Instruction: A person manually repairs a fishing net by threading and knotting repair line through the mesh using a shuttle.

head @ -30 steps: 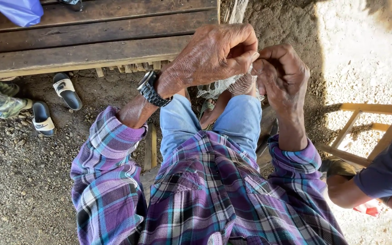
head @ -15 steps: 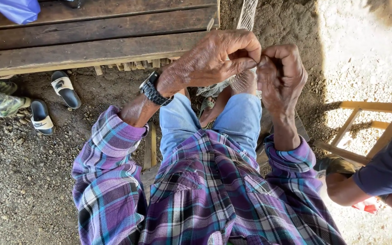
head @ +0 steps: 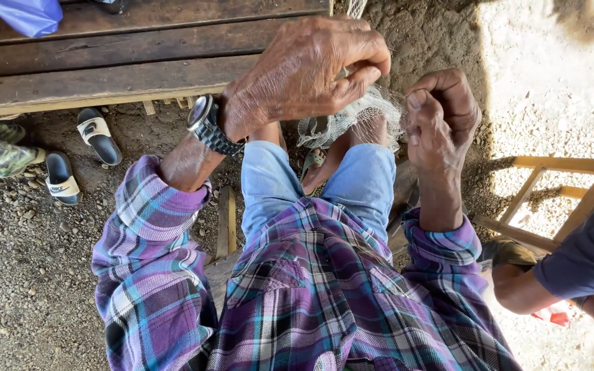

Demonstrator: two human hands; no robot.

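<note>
Left hand [head: 311, 72] curled over a bunch of pale fine netting [head: 355, 117] above the knees, grip pinched tight on the mesh; right hand [head: 441, 117] just beside, grip a closed fist on the same netting. No containers or labels in view, only a blue bag [head: 25, 14] on the wooden tabletop [head: 104, 62], two black-and-white sandals [head: 77, 154] on gravel below

Our hands have drawn apart: a second ago the left hand [head: 307, 72] and right hand [head: 441, 120] were knuckle to knuckle, and now a gap lies between them. Across that gap we have pulled out a stretch of fine pale net [head: 352, 120], bunched and barely showing before, and the right hand sits lower than it did.
</note>
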